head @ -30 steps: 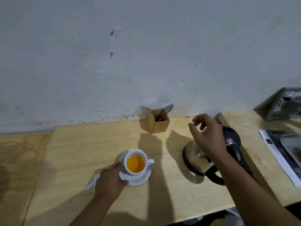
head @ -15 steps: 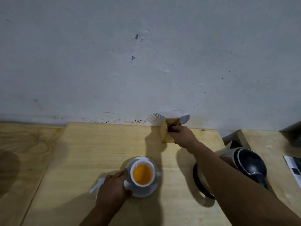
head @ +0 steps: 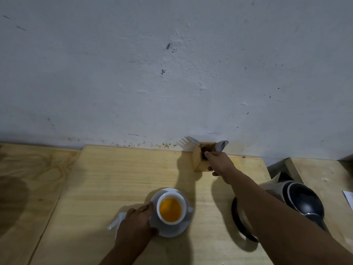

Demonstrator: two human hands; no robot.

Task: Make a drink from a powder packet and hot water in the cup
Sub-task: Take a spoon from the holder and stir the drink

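Note:
A white cup (head: 171,210) filled with orange liquid stands on a white saucer (head: 172,229) near the table's front. My left hand (head: 136,221) grips the saucer's left rim, over a white packet (head: 116,222) lying flat. My right hand (head: 219,163) reaches to a small wooden cutlery holder (head: 198,161) by the wall, its fingers closed around the handle of a spoon (head: 222,145) whose bowl sticks up. A fork (head: 193,140) leans out of the holder to the left.
A kettle (head: 298,201) with a black lid stands at the right, partly behind my right forearm. The wooden table (head: 107,178) ends at a grey-white wall. A second wooden surface (head: 322,176) and a paper's corner lie at the far right.
My right hand left the kettle and went to the cutlery holder, where it closed on the spoon's handle. My left hand stayed on the saucer. My view shifted.

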